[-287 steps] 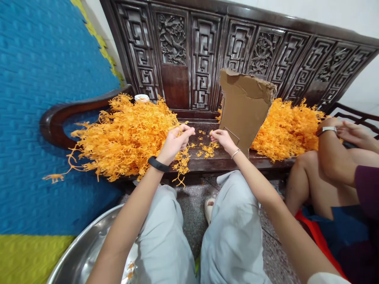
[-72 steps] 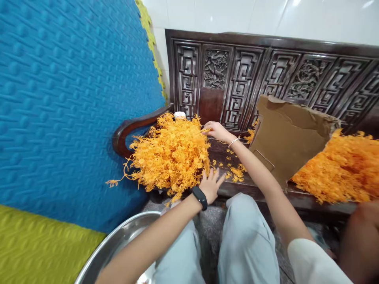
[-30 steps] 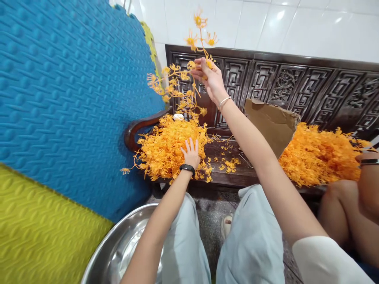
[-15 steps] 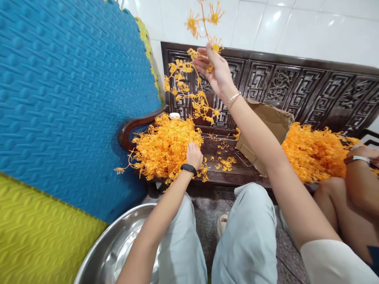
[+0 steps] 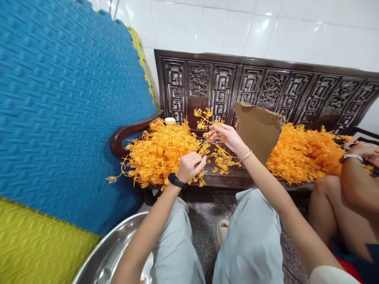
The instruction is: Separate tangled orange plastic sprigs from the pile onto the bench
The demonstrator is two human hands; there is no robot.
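Orange plastic sprig [image 5: 202,124], branched, with spidery florets: in the right hand, above the bench seat; upper florets clear, lower branches merging with the loose orange pieces [image 5: 222,163] behind, so its lower end is hard to trace

Right hand [image 5: 227,138]: fingers drawn together on the sprig, exact pinch point obscured by the fingers; thin bracelet [image 5: 247,155] at the wrist

Left hand [image 5: 191,165]: fingers curled, back of the hand to the camera, in front of the right edge of the left pile; palm hidden, so whether it grasps anything cannot be told; black wristband [image 5: 177,180]

Left pile [image 5: 156,156]: tangled orange sprigs, partly covering a white round object [image 5: 169,120], identity unclear

Carved dark wooden bench [image 5: 194,107]: beneath all the above, right end cut off

Cardboard sheet [image 5: 257,130]: upright between the piles, lower part behind the right forearm

Right pile [image 5: 304,154]: similar orange material, partly hidden by the cardboard

Co-worker's hand [image 5: 363,150]: at far right, cropped, contents indistinct

Steel basin [image 5: 91,258]: lower left, cut by the frame, partly behind the left forearm
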